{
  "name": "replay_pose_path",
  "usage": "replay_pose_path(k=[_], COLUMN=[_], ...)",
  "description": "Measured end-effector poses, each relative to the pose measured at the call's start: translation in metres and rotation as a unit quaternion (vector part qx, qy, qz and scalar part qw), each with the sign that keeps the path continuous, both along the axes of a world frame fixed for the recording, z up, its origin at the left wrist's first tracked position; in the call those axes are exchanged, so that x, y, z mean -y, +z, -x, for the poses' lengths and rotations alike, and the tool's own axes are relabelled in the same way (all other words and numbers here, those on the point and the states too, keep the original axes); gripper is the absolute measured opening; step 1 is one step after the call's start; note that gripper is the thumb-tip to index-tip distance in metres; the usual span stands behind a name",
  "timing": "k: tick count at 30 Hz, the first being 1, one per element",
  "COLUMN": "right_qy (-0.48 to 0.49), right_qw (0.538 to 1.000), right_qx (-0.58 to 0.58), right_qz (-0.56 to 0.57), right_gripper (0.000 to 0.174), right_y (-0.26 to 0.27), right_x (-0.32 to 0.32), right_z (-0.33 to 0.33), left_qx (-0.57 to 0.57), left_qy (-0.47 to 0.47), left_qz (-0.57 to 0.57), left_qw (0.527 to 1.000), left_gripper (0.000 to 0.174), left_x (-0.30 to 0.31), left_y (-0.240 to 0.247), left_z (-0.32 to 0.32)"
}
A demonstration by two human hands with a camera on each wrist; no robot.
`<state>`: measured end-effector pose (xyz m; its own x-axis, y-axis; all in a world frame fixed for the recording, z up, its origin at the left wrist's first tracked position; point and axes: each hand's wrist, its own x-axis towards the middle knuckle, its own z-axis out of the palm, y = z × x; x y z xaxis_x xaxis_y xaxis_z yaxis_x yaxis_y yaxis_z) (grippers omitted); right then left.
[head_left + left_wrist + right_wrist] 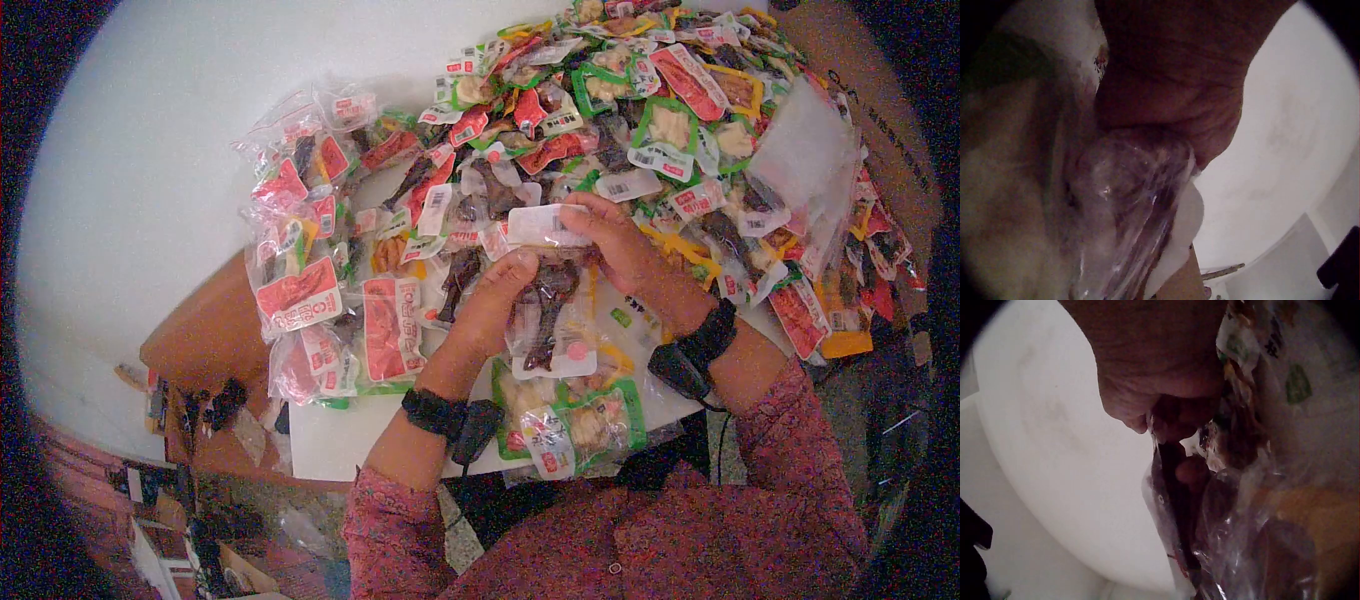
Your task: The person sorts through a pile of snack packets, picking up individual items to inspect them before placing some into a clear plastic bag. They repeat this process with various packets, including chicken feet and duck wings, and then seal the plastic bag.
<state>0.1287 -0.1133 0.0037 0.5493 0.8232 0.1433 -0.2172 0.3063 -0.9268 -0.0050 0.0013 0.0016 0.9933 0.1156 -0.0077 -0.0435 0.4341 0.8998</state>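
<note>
In the head view both hands hold a clear plastic bag of snack packs in front of the chest. A dark drumstick pack shows through the plastic, with a white label at its top. My left hand grips the near-left side, thumb uppermost. On the far right side, my right hand holds the top edge by the label. The left wrist view shows crinkled clear plastic bunched under the hand. In the right wrist view the fingers pinch the edge of the packaging; part of the grip is hidden.
A large heap of sealed snack packs covers the table's far and right side. Filled clear bags line the left. Green-edged packs lie at the front edge of the white table. Clear plastic bags lie on the heap.
</note>
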Motion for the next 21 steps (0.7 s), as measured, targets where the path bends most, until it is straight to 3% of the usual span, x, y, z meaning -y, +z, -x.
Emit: replay_pose_path(k=[3,6,9,12,15,16,18,20,21], right_qy=[-0.007,-0.033,-0.067,-0.088,-0.097,-0.078,-0.057,0.006,0.005], right_qw=[1.000,0.999,0.997,0.994,0.995,0.997,0.997,0.989,0.989], right_qx=[0.005,0.017,-0.031,-0.065,0.030,0.012,-0.002,-0.122,-0.117], right_qz=[0.026,0.030,-0.009,-0.010,0.008,-0.021,-0.050,-0.085,-0.086], right_gripper=[0.020,0.019,0.019,0.018,0.018,0.018,0.018,0.018,0.018], right_y=[0.003,-0.001,-0.002,0.017,-0.001,-0.002,0.001,0.011,0.013], right_x=[0.002,0.002,0.002,0.010,0.002,0.001,0.000,0.003,0.005], right_z=[0.002,-0.004,-0.015,-0.007,-0.017,-0.015,-0.011,-0.006,-0.006], left_qx=[0.013,-0.012,-0.016,-0.049,-0.041,-0.040,-0.071,-0.076,-0.084], left_qy=[-0.009,0.026,0.060,0.032,0.032,0.032,-0.065,-0.039,-0.014], left_qz=[-0.040,-0.008,-0.101,-0.071,-0.076,-0.076,0.045,0.038,0.032], left_qw=[0.999,1.000,0.993,0.996,0.996,0.996,0.994,0.996,0.996], left_gripper=[0.036,0.041,0.044,0.047,0.052,0.052,0.059,0.061,0.064], left_x=[0.001,0.001,0.003,-0.007,0.006,0.005,-0.001,0.002,0.005], left_y=[0.004,0.005,0.012,-0.002,0.009,0.014,0.022,0.017,0.016], left_z=[0.001,-0.002,0.004,0.003,0.003,0.005,0.008,0.006,0.005])
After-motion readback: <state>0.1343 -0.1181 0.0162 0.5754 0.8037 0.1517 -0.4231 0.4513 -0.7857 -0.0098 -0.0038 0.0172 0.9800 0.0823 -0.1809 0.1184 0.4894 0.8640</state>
